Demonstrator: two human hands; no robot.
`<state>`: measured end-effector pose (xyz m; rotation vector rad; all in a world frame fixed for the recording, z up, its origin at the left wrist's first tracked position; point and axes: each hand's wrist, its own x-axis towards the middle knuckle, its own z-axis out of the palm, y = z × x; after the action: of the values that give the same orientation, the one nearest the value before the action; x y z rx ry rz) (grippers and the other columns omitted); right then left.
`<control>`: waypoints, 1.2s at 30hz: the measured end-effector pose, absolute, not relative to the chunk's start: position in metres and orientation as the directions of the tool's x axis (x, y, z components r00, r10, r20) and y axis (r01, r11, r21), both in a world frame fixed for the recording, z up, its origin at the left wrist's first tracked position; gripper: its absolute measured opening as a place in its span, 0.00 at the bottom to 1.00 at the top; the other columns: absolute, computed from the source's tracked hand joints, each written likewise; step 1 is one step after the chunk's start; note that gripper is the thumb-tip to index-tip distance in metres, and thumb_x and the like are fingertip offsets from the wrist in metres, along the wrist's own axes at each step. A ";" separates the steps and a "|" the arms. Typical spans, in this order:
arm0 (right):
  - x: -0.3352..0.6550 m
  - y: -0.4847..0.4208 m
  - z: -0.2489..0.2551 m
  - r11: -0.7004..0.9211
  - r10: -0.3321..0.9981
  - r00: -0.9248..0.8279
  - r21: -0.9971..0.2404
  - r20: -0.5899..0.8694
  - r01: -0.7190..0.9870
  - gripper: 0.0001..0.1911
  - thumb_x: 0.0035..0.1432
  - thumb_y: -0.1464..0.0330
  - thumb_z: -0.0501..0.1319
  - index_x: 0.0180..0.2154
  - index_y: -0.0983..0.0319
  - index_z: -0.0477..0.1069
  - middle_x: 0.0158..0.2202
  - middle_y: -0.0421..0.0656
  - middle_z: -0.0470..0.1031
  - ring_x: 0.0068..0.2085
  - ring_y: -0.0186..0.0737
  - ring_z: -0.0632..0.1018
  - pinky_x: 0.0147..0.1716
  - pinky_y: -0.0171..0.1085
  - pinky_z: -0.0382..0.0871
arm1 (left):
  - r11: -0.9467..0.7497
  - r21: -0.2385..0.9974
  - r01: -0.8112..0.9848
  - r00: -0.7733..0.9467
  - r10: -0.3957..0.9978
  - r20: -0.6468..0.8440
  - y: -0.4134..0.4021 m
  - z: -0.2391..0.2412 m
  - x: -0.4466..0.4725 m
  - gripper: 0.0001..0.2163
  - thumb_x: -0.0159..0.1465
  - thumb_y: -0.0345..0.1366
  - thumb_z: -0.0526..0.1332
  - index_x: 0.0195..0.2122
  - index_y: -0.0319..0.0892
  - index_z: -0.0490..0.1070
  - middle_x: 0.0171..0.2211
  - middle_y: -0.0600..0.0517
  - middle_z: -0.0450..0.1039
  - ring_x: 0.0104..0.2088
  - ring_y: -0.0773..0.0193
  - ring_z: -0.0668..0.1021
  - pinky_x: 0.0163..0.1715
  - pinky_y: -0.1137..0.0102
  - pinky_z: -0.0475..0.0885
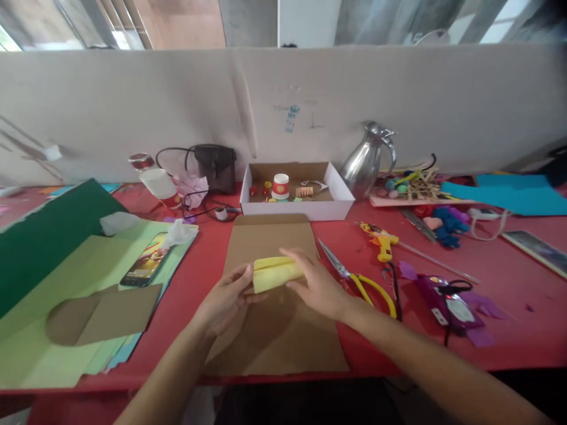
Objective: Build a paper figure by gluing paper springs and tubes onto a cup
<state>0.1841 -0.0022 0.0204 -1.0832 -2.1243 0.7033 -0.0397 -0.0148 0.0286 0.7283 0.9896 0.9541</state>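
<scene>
A folded piece of yellow paper [275, 275] is held level between both hands, over a brown cardboard sheet [270, 336] on the red table. My left hand [228, 298] pinches its left end, thumb on the near face and fingers behind and below. At the other end, my right hand [316, 283] grips it with the fingers over the top and the thumb underneath. Scissors [354, 277] with yellow handles lie just right of my right hand, blades spread a little.
A white box [296, 209] holding a paper cup stands behind the cardboard. On the right are a yellow glue gun [384, 245], a purple device [449, 304] and a steel jug [365, 159]. A phone [145, 262] and cardboard pieces [119, 316] rest on coloured paper at left.
</scene>
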 end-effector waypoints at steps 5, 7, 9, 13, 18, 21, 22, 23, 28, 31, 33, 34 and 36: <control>0.186 -0.028 0.006 0.457 0.885 -0.371 -0.687 0.283 0.565 0.53 0.52 0.74 0.66 0.68 0.46 0.37 0.72 0.47 0.32 0.71 0.54 0.42 0.65 0.59 0.49 | 0.352 0.850 -0.392 0.155 0.936 -0.316 -0.037 0.026 -0.025 0.20 0.54 0.31 0.69 0.49 0.42 0.72 0.52 0.44 0.74 0.47 0.55 0.79 0.41 0.67 0.76; 0.188 -0.037 0.000 0.475 0.871 -0.399 -0.696 0.286 0.539 0.50 0.54 0.74 0.65 0.68 0.45 0.39 0.72 0.48 0.40 0.70 0.53 0.48 0.64 0.58 0.52 | 0.336 0.843 -0.420 0.115 0.941 -0.317 -0.041 0.021 -0.020 0.21 0.52 0.29 0.70 0.48 0.40 0.72 0.50 0.43 0.75 0.46 0.56 0.79 0.41 0.68 0.76; 0.191 -0.042 -0.006 0.494 0.854 -0.433 -0.707 0.287 0.506 0.45 0.57 0.74 0.63 0.68 0.46 0.43 0.67 0.47 0.55 0.67 0.50 0.58 0.63 0.56 0.57 | 0.352 0.826 -0.441 0.074 0.931 -0.358 -0.041 0.015 -0.017 0.17 0.52 0.32 0.69 0.44 0.39 0.73 0.45 0.44 0.78 0.42 0.58 0.81 0.38 0.69 0.75; 0.196 -0.045 -0.009 0.520 0.840 -0.457 -0.677 0.293 0.521 0.39 0.56 0.75 0.62 0.65 0.48 0.51 0.60 0.47 0.65 0.61 0.48 0.67 0.60 0.53 0.62 | 0.343 0.829 -0.441 -0.085 0.904 -0.419 -0.038 0.007 -0.010 0.13 0.52 0.38 0.70 0.36 0.39 0.72 0.32 0.49 0.79 0.29 0.63 0.80 0.27 0.73 0.72; 0.199 -0.052 0.010 0.624 0.773 -0.575 -0.490 0.269 0.609 0.47 0.49 0.64 0.70 0.66 0.49 0.51 0.64 0.49 0.60 0.63 0.57 0.62 0.61 0.59 0.57 | 0.181 0.919 -0.350 -0.290 0.912 -0.290 -0.031 0.018 -0.007 0.14 0.52 0.41 0.69 0.34 0.39 0.71 0.30 0.51 0.78 0.26 0.64 0.79 0.26 0.72 0.71; 0.195 -0.061 0.021 0.680 0.732 -0.607 -0.386 0.309 0.624 0.52 0.48 0.62 0.71 0.68 0.47 0.46 0.70 0.48 0.47 0.68 0.63 0.52 0.61 0.64 0.50 | 0.066 0.926 -0.372 -0.370 0.904 -0.213 -0.028 0.025 -0.009 0.14 0.51 0.40 0.69 0.35 0.41 0.70 0.33 0.51 0.78 0.30 0.64 0.80 0.31 0.71 0.73; 0.192 -0.064 0.024 0.693 0.721 -0.611 -0.358 0.327 0.626 0.50 0.49 0.62 0.70 0.68 0.46 0.47 0.71 0.48 0.44 0.69 0.64 0.49 0.61 0.66 0.49 | 0.032 0.919 -0.393 -0.389 0.900 -0.198 -0.027 0.027 -0.010 0.14 0.51 0.39 0.69 0.35 0.41 0.69 0.33 0.52 0.78 0.31 0.64 0.80 0.33 0.70 0.73; 0.190 -0.066 0.027 0.706 0.708 -0.616 -0.327 0.344 0.629 0.47 0.50 0.62 0.70 0.67 0.45 0.50 0.71 0.47 0.44 0.69 0.65 0.47 0.61 0.68 0.47 | 0.004 0.913 -0.409 -0.406 0.895 -0.186 -0.027 0.029 -0.012 0.13 0.51 0.39 0.69 0.34 0.42 0.68 0.34 0.52 0.77 0.32 0.64 0.80 0.34 0.70 0.73; 0.190 -0.047 0.033 0.751 0.630 -0.669 -0.090 0.394 0.654 0.18 0.58 0.77 0.59 0.45 0.51 0.76 0.66 0.43 0.60 0.69 0.60 0.50 0.61 0.69 0.40 | -0.071 0.934 -0.350 -0.586 0.795 -0.159 -0.038 0.036 -0.033 0.13 0.50 0.35 0.69 0.32 0.44 0.65 0.32 0.57 0.75 0.34 0.67 0.79 0.34 0.73 0.72; 0.199 -0.013 0.033 0.704 0.652 -0.629 -0.031 0.424 0.709 0.18 0.59 0.81 0.55 0.38 0.57 0.78 0.66 0.44 0.61 0.68 0.61 0.52 0.61 0.69 0.42 | -0.095 0.971 -0.219 -0.655 0.752 -0.074 -0.055 0.037 -0.051 0.21 0.50 0.33 0.69 0.44 0.49 0.67 0.36 0.57 0.75 0.36 0.66 0.79 0.35 0.74 0.72; 0.205 0.006 0.032 0.601 0.726 -0.531 -0.026 0.437 0.799 0.24 0.56 0.84 0.53 0.45 0.56 0.77 0.67 0.46 0.58 0.68 0.65 0.52 0.58 0.72 0.45 | -0.031 0.990 -0.137 -0.650 0.757 -0.066 -0.069 0.033 -0.060 0.28 0.51 0.34 0.69 0.53 0.52 0.64 0.39 0.55 0.76 0.36 0.65 0.79 0.34 0.73 0.72; 0.209 0.010 0.032 0.539 0.767 -0.477 -0.028 0.429 0.842 0.28 0.55 0.85 0.52 0.50 0.55 0.75 0.67 0.48 0.58 0.67 0.68 0.53 0.56 0.73 0.48 | 0.027 0.995 -0.100 -0.627 0.775 -0.085 -0.076 0.031 -0.063 0.32 0.51 0.34 0.69 0.57 0.54 0.62 0.39 0.55 0.76 0.35 0.64 0.79 0.32 0.73 0.73; 0.217 0.007 0.029 0.462 0.832 -0.416 -0.042 0.367 0.886 0.32 0.55 0.83 0.51 0.57 0.55 0.70 0.62 0.54 0.65 0.62 0.68 0.62 0.51 0.69 0.59 | 0.148 0.989 -0.029 -0.547 0.825 -0.139 -0.088 0.024 -0.066 0.39 0.52 0.35 0.69 0.64 0.55 0.54 0.39 0.53 0.76 0.32 0.63 0.79 0.31 0.71 0.73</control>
<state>0.2171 0.0074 0.0294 -1.4558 -2.3799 -0.2250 -0.0660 -0.0878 0.0236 0.7724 1.6992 1.4869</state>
